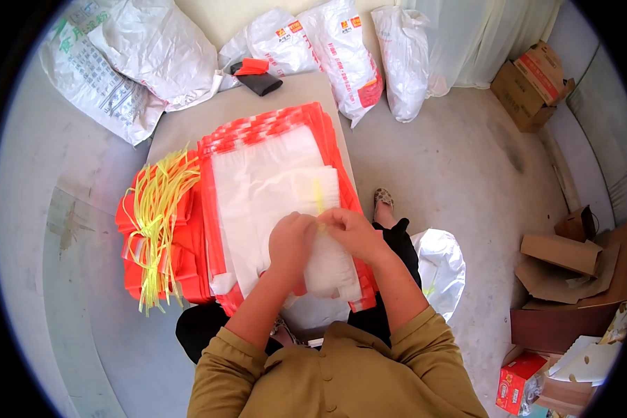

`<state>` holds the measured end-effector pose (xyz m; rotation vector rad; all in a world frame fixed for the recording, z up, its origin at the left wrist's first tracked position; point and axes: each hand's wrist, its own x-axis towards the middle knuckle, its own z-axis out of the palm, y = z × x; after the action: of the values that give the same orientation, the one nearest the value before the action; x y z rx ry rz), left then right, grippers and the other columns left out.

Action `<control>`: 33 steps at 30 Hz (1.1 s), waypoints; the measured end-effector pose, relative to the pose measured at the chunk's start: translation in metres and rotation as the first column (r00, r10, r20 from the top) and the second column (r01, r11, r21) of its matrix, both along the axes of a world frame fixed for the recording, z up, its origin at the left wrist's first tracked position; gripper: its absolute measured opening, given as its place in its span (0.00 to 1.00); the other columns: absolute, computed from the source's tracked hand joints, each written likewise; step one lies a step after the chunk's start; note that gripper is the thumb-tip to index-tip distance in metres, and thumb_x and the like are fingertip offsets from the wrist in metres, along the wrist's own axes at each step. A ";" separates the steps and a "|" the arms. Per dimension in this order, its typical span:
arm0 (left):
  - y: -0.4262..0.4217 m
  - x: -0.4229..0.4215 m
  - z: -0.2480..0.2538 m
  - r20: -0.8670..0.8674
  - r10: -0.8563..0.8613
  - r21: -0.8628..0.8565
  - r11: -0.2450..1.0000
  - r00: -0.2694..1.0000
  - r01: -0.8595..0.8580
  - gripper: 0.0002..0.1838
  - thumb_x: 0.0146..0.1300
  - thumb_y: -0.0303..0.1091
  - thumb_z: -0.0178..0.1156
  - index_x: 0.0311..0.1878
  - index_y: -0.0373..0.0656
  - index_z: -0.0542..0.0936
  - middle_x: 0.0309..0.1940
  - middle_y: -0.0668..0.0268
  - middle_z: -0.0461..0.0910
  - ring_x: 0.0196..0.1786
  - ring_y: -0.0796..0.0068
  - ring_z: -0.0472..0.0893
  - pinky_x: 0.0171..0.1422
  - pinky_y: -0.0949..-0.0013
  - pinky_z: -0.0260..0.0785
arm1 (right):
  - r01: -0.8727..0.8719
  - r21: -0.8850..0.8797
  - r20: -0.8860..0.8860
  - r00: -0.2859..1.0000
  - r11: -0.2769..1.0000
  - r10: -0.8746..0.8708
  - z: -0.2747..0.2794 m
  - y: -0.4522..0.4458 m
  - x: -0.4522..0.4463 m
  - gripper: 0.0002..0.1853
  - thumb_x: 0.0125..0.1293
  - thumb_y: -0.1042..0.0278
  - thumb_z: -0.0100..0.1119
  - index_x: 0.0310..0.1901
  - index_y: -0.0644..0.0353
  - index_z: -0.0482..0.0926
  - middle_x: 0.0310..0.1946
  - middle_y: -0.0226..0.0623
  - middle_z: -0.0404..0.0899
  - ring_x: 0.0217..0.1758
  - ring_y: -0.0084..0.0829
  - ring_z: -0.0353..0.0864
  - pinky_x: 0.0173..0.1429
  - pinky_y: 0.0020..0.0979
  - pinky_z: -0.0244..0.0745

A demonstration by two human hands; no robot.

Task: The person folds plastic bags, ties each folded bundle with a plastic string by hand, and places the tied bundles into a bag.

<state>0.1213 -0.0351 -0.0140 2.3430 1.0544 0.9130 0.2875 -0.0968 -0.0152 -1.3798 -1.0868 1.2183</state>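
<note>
A folded white bundle point(327, 263) of thin plastic-like material lies over a stack of red-edged white sheets point(251, 181). A yellow strip point(318, 193) runs along the bundle's upper part. My left hand point(290, 240) rests on the bundle with its fingers curled together. From the right, my right hand point(350, 231) meets it, thumb and fingers pinched at the strip's lower end. The fingertips of both hands almost touch, and the knot or ends between them are too small to make out. Left of the stack, yellow ties point(157, 219) lie across red folded bundles point(188, 268).
The stack sits on a grey table point(181, 132), with a black and red item point(259, 80) at its far end. Stuffed white sacks point(345, 59) stand behind. A white bag point(440, 268) is on the floor to the right, and cardboard boxes point(526, 87) line the right wall.
</note>
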 end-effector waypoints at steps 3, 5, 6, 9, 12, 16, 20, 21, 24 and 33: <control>0.001 0.001 -0.001 -0.017 -0.007 -0.012 1.000 1.000 0.007 0.03 0.64 0.30 0.65 0.36 0.42 0.84 0.32 0.58 0.80 0.39 0.52 0.81 0.44 0.53 0.73 | 0.022 -0.038 0.257 0.966 0.999 -0.012 0.024 -0.007 -0.003 0.14 0.65 0.80 0.60 0.50 0.61 0.86 0.40 0.35 0.84 0.42 0.25 0.82 0.48 0.29 0.76; 0.001 0.001 0.003 -0.030 -0.008 -0.019 1.000 1.000 0.008 0.03 0.63 0.28 0.66 0.37 0.40 0.85 0.32 0.58 0.81 0.39 0.53 0.81 0.44 0.56 0.73 | 0.076 0.025 0.257 0.963 0.997 -0.080 0.021 -0.009 -0.009 0.13 0.64 0.81 0.59 0.48 0.60 0.87 0.39 0.37 0.83 0.41 0.28 0.82 0.48 0.31 0.76; 0.002 0.000 0.002 -0.015 -0.018 -0.016 1.000 1.000 0.018 0.03 0.64 0.28 0.66 0.37 0.39 0.85 0.32 0.58 0.81 0.39 0.53 0.81 0.44 0.55 0.73 | 0.079 0.075 0.281 0.955 0.994 -0.097 0.019 -0.009 -0.009 0.13 0.64 0.81 0.60 0.48 0.60 0.87 0.39 0.37 0.83 0.42 0.30 0.82 0.48 0.31 0.77; 0.003 -0.002 0.001 0.017 -0.043 -0.012 0.999 0.999 0.043 0.03 0.65 0.28 0.65 0.37 0.39 0.85 0.32 0.58 0.81 0.39 0.52 0.81 0.43 0.54 0.73 | 0.084 0.208 0.316 0.937 0.974 -0.148 0.007 -0.009 -0.010 0.12 0.64 0.81 0.62 0.47 0.61 0.87 0.40 0.39 0.83 0.43 0.36 0.83 0.50 0.33 0.77; 0.003 -0.003 0.003 -0.009 -0.030 -0.021 0.999 1.000 0.030 0.04 0.65 0.29 0.64 0.37 0.39 0.84 0.33 0.58 0.81 0.39 0.52 0.82 0.43 0.54 0.73 | 0.082 0.322 0.317 0.929 0.943 -0.189 -0.003 -0.009 -0.008 0.09 0.63 0.81 0.64 0.44 0.61 0.86 0.45 0.40 0.82 0.48 0.39 0.82 0.53 0.34 0.77; 0.014 -0.004 0.004 -0.187 0.083 0.066 0.995 0.979 -0.071 0.04 0.65 0.31 0.64 0.38 0.40 0.83 0.34 0.58 0.81 0.39 0.51 0.81 0.44 0.54 0.73 | 0.050 0.357 0.331 0.927 0.933 -0.176 -0.014 -0.016 -0.002 0.06 0.62 0.81 0.65 0.39 0.60 0.84 0.52 0.41 0.78 0.56 0.40 0.79 0.61 0.35 0.75; 0.017 -0.003 -0.002 -0.201 0.128 0.074 0.991 0.971 -0.115 0.06 0.66 0.29 0.64 0.43 0.40 0.83 0.35 0.58 0.80 0.38 0.53 0.81 0.44 0.55 0.74 | 0.092 0.409 0.324 0.915 0.908 -0.239 -0.050 -0.024 0.006 0.08 0.67 0.77 0.64 0.47 0.59 0.83 0.55 0.31 0.73 0.49 0.24 0.75 0.50 0.27 0.73; 0.016 -0.003 0.000 -0.117 0.164 0.026 0.986 0.979 -0.162 0.07 0.66 0.30 0.64 0.44 0.40 0.82 0.37 0.57 0.80 0.40 0.53 0.81 0.45 0.55 0.75 | 0.146 0.393 0.331 0.899 0.908 -0.288 -0.046 -0.026 0.005 0.11 0.67 0.76 0.64 0.50 0.59 0.82 0.55 0.31 0.75 0.50 0.25 0.76 0.50 0.27 0.73; 0.007 -0.011 0.008 0.028 0.205 -0.158 0.967 0.978 -0.198 0.11 0.66 0.32 0.64 0.50 0.40 0.81 0.42 0.55 0.79 0.45 0.54 0.81 0.49 0.56 0.76 | 0.278 0.298 0.338 0.864 0.913 -0.373 -0.031 -0.035 0.002 0.18 0.67 0.72 0.65 0.58 0.59 0.80 0.56 0.36 0.78 0.54 0.31 0.78 0.56 0.31 0.74; -0.041 -0.055 -0.004 0.363 0.139 -0.692 0.703 0.921 0.166 0.23 0.80 0.43 0.54 0.72 0.42 0.72 0.63 0.61 0.77 0.65 0.67 0.78 0.69 0.63 0.71 | 0.088 0.148 0.337 0.932 0.985 -0.134 0.048 -0.044 -0.027 0.27 0.74 0.58 0.58 0.71 0.60 0.72 0.62 0.45 0.80 0.65 0.39 0.78 0.70 0.37 0.71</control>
<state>0.0666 -0.0761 -0.0179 1.4362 0.9796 0.7326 0.2600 -0.1404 0.0328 -1.5674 -1.2861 0.8225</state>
